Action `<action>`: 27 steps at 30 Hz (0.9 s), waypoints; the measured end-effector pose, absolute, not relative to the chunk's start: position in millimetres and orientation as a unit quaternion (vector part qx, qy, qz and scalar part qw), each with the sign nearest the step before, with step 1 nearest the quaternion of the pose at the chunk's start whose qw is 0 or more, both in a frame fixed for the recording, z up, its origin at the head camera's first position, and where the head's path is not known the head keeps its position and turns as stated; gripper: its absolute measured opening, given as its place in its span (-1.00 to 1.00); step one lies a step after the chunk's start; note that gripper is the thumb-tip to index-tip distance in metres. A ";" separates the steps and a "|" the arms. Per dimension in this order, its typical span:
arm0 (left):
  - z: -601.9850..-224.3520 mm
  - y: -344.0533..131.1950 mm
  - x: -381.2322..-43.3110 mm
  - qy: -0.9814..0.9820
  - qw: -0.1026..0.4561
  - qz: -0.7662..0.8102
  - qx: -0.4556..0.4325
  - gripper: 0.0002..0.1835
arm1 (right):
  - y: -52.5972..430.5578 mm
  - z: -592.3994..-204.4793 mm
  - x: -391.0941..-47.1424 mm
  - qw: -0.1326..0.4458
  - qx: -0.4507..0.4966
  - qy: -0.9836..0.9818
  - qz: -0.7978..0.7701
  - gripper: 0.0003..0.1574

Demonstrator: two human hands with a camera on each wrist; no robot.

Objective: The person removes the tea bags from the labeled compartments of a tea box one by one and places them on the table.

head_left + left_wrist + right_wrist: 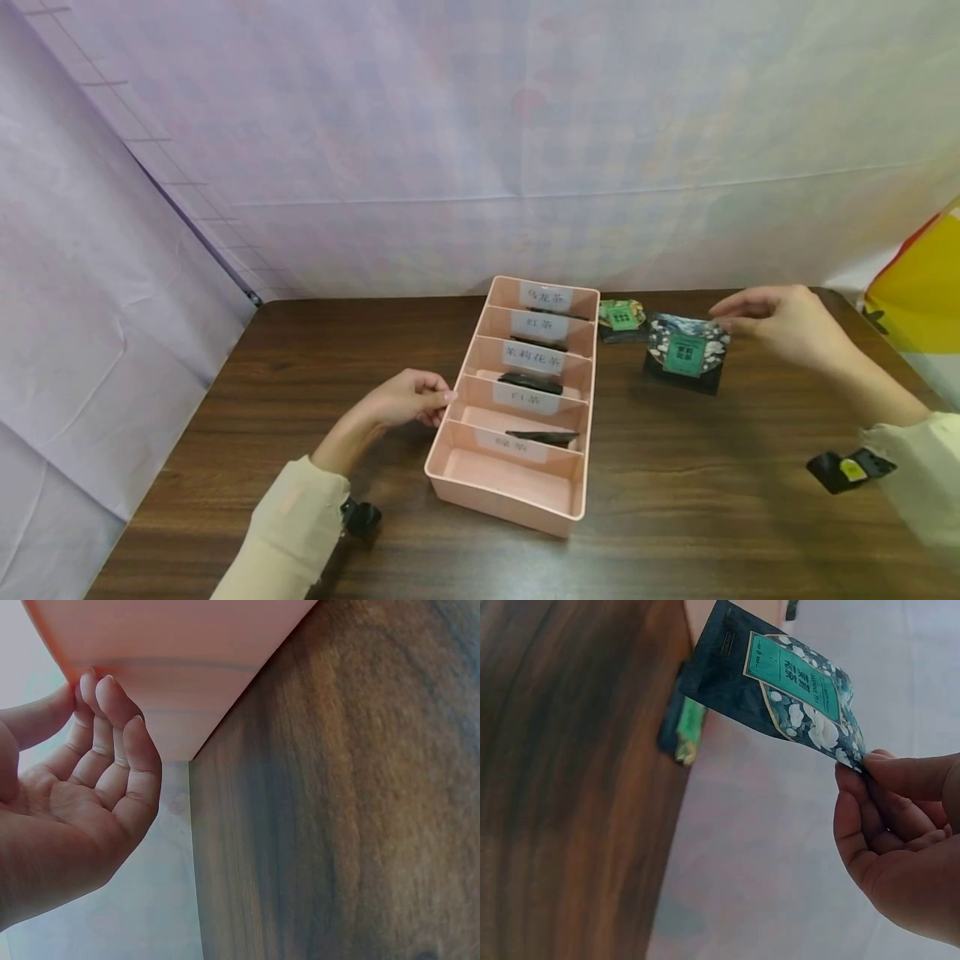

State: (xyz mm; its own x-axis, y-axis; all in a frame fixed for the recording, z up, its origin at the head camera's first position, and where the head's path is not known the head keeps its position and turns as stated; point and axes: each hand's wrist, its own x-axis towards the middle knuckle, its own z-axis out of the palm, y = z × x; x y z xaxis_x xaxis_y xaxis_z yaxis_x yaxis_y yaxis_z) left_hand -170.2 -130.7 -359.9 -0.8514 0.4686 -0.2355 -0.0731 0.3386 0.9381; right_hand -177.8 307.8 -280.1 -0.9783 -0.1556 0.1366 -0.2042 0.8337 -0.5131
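Observation:
A pink divided box (504,502) stands on the table, with handwritten paper labels on its compartment walls. Dark tea bag packets (531,383) sit in its four rear compartments; the front one shows bare floor. My left hand (408,398) grips the box's left rim, thumb at the edge and fingertips against the outer wall (172,637). In my right hand (787,323), thumb and fingers pinch a tea bag packet (684,354) by its upper right corner. This packet (787,686) is dark, with white flowers and a green label, and hangs tilted right of the box.
Another tea packet (622,318), with a green label and yellow pattern, lies right of the box near its far end. Behind the brown wooden table (300,358) hangs a pale curtain (420,150). A yellow and red cloth (918,292) shows at the far right.

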 end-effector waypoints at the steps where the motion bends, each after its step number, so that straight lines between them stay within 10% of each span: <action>1: -360.2 -130.7 -170.3 0.781 0.241 0.561 0.127 -0.84 | 310.4 -282.9 -179.0 0.044 0.094 -0.957 0.271 -0.72; 27: -359.6 -130.0 -170.6 0.776 0.244 0.568 0.121 -0.85 | 350.9 -328.1 -209.1 -0.001 0.047 -0.957 0.285 -0.70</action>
State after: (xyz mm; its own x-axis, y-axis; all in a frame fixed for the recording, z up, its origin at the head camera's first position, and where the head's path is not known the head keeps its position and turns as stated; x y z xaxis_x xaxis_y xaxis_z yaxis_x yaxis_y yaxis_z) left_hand -170.6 -130.0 -359.6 -0.8516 0.4656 -0.2408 -0.0890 0.3243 0.9418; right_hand -209.1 350.9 -328.1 -0.9956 -0.0902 0.0252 -0.0893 0.8331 -0.5459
